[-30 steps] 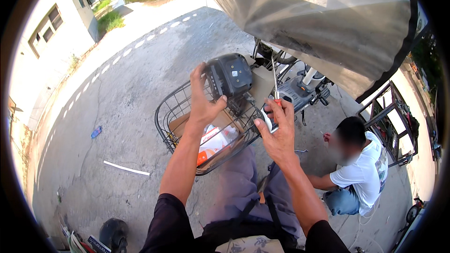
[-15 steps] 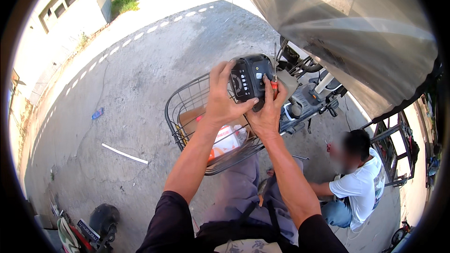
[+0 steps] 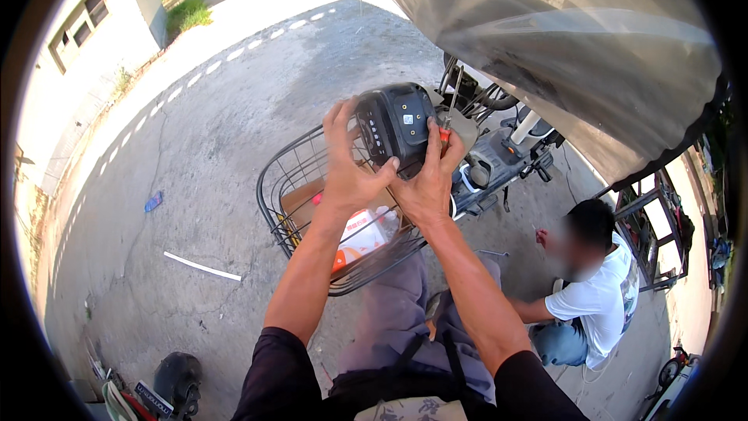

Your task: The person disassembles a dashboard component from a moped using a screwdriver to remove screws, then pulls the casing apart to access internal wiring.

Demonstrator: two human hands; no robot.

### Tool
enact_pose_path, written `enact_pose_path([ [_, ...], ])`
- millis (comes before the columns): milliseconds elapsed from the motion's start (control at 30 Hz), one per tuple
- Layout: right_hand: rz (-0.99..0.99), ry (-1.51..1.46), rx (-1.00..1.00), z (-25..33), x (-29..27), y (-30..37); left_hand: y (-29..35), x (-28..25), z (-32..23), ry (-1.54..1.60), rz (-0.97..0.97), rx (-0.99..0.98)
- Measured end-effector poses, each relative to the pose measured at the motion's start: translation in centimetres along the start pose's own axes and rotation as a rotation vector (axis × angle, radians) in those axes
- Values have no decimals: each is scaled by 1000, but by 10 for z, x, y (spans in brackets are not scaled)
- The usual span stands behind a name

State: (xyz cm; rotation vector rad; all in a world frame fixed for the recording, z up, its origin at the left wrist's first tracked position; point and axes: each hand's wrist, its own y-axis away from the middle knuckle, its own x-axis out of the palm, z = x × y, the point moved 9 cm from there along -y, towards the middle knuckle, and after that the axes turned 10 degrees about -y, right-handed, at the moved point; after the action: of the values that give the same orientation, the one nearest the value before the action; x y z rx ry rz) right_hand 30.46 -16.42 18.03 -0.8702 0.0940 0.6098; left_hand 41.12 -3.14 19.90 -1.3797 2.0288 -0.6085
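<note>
Wears a black top point(image 3: 347, 394) around a pale beige panel point(image 3: 409, 409) printed with grey, leaf-like shapes. Has a short black left sleeve point(image 3: 279, 370) to the panel's left and a matching right sleeve point(image 3: 541, 386) to its right. Beyond the panel, wears loose greyish-purple trousers point(image 3: 389, 308), overlaid by two dark straps point(image 3: 405, 355). Shows bare forearms point(image 3: 304, 288), left hand point(image 3: 351, 175) and right hand point(image 3: 428, 187).

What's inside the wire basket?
Brown cardboard and a white-and-orange package show inside the wire basket. The left forearm hides part of the interior; what the package contains cannot be seen.
</note>
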Motion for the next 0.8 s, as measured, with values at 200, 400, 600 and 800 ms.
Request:
enact_pose_path([
  [200, 13, -32, 1, 1, 0, -2, -2, 1, 7, 103, -22, -59],
  [400, -24, -81, -10, -14, 0, 3, 5, 8, -16, -11, -4, 107],
  [600, -40, -481, 214, -33, -4, 6, 15, 14, -23, 341, 99, 88],
  [800, -66, -179, 19, -19, -15, 13, 20, 16, -21, 433, 159, 60],
])
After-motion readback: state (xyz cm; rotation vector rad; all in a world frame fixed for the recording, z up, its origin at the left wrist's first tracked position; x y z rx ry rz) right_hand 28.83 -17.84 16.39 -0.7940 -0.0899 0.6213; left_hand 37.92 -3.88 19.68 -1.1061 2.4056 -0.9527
